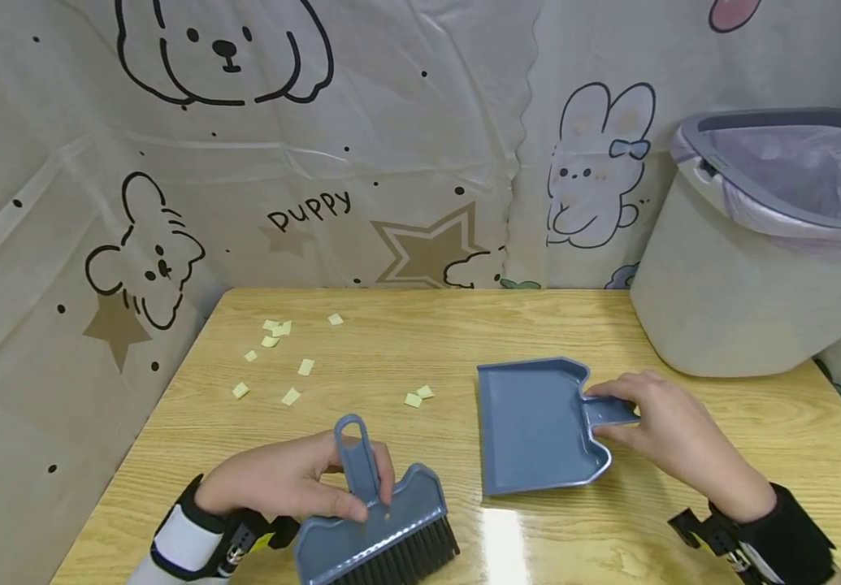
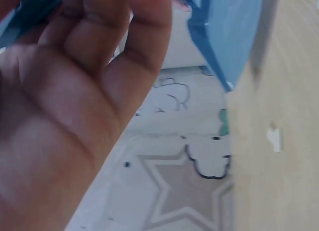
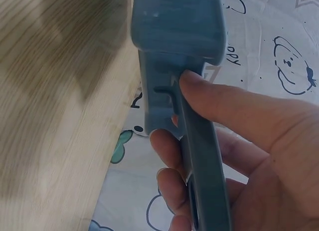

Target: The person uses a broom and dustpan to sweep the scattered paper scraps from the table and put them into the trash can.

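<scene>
My left hand (image 1: 303, 479) grips a blue-grey hand brush (image 1: 372, 528) near the base of its looped handle, dark bristles facing down and to the right. In the right hand (image 1: 665, 431) is the short handle of a blue-grey dustpan (image 1: 537, 426), whose flat edge faces left. The right wrist view shows the thumb along one side of the dustpan handle (image 3: 204, 156) and the fingers curled on the other. Small pale yellow paper pieces (image 1: 291, 396) lie scattered on the table's left half; two more paper pieces (image 1: 413, 400) lie between brush and dustpan.
A pale trash bin (image 1: 749, 284) with a grey rim and a purple liner stands at the table's back right corner. Behind the wooden table (image 1: 391, 341) hangs a white sheet (image 1: 420, 146) printed with cartoon animals and stars.
</scene>
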### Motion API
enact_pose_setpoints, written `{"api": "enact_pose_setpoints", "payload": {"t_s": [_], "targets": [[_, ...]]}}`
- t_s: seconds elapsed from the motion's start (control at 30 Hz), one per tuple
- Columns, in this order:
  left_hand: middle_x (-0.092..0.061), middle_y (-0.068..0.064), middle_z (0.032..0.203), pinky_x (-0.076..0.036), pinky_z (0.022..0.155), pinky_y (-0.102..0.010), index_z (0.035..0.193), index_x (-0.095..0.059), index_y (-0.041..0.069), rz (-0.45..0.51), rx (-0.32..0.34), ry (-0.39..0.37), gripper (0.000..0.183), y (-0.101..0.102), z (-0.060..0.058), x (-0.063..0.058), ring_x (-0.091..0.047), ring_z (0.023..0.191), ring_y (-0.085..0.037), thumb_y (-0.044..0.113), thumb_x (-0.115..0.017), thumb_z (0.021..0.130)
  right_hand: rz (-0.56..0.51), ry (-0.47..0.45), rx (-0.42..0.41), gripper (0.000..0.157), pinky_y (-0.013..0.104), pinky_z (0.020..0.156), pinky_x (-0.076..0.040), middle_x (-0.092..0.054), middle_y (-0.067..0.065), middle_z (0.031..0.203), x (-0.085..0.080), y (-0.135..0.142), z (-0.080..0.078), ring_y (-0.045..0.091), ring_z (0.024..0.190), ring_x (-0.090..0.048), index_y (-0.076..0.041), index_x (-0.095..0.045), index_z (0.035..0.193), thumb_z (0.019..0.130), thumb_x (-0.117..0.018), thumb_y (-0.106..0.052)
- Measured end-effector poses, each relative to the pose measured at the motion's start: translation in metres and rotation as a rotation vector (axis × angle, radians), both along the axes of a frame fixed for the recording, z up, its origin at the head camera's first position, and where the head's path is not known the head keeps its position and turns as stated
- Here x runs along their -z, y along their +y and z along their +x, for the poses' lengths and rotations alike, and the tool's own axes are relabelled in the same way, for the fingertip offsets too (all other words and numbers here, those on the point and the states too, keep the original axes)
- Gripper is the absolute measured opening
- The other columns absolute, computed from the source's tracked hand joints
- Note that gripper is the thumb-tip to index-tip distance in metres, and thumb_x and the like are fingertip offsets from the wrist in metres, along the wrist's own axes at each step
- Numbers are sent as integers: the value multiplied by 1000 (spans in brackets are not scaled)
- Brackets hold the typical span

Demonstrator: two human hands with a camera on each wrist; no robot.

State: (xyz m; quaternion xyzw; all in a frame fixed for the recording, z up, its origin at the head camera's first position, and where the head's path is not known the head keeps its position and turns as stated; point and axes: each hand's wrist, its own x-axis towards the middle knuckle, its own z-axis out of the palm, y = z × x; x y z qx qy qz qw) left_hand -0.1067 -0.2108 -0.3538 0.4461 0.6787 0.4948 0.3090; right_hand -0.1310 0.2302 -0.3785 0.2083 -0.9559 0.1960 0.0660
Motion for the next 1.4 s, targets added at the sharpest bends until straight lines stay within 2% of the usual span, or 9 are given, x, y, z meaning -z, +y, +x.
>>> {"api": "enact_pose_setpoints", "payload": {"t_s": [0.07, 0.2, 0.4, 0.6, 0.7, 0.83, 1.2, 1.33, 1.4], "targets": [[-64, -9, 103, -51, 91, -34, 118, -64, 10, -18, 24, -50, 17, -1, -6, 6, -59, 100, -10, 4, -63, 103, 3, -3, 2, 45, 35, 69, -50, -75, 5, 104, 1, 0, 0, 19, 88, -64, -13, -79, 112, 71, -96, -18], [-63, -6, 98, -52, 86, -32, 116, -64, 10, -39, 27, -39, 15, -5, -16, 16, -58, 96, -8, 4, -63, 103, 2, -16, 8, 46, 36, 70, -50, -75, 5, 105, 3, 0, 1, 20, 89, -65, -15, -79, 111, 70, -97, -20], [-64, -3, 104, -53, 85, -34, 116, -65, 11, -65, -35, 44, 13, -14, -28, 21, -58, 99, -10, 7, -61, 104, 4, -10, -4, 46, 38, 71, -51, -75, 4, 104, 5, 2, -1, 21, 89, -65, -14, -79, 112, 70, -97, -21], [-63, -7, 108, -56, 82, -36, 117, -65, 12, -120, -126, 28, 13, -22, -39, 20, -62, 98, -15, 10, -60, 106, 14, 3, -22, 44, 42, 74, -52, -75, 4, 103, 5, 2, -3, 24, 91, -66, -14, -79, 112, 71, -96, -19], [-64, -10, 107, -58, 78, -36, 117, -64, 10, -147, -198, 19, 13, -26, -45, 18, -66, 95, -18, 10, -60, 105, 19, -6, -29, 43, 44, 75, -53, -75, 4, 103, 6, 2, -4, 26, 92, -67, -14, -79, 111, 72, -96, -19], [-66, -11, 106, -58, 78, -35, 118, -63, 9, -184, -279, 55, 13, -29, -54, 13, -66, 93, -21, 11, -61, 105, 23, -22, -30, 42, 46, 77, -54, -75, 5, 104, 8, 2, -4, 28, 93, -67, -13, -79, 111, 72, -95, -19], [-64, -7, 109, -53, 79, -32, 118, -64, 8, -253, -439, 232, 16, -40, -76, 3, -61, 92, -21, 9, -65, 102, 24, -58, -14, 42, 47, 77, -54, -75, 8, 107, 10, 2, -4, 29, 94, -68, -12, -79, 111, 73, -95, -20], [-64, -5, 105, -52, 77, -33, 118, -62, 9, -287, -462, 292, 16, -35, -77, -8, -61, 88, -20, 10, -66, 102, 19, -69, -5, 41, 51, 79, -54, -75, 10, 108, 11, 2, -4, 32, 97, -69, -13, -79, 111, 74, -95, -21], [-64, -4, 102, -51, 73, -32, 117, -63, 8, -288, -494, 325, 16, -30, -77, -15, -61, 84, -19, 10, -66, 102, 17, -71, -3, 41, 50, 78, -54, -75, 9, 108, 11, 2, -4, 31, 96, -68, -13, -79, 111, 74, -95, -21]]}}
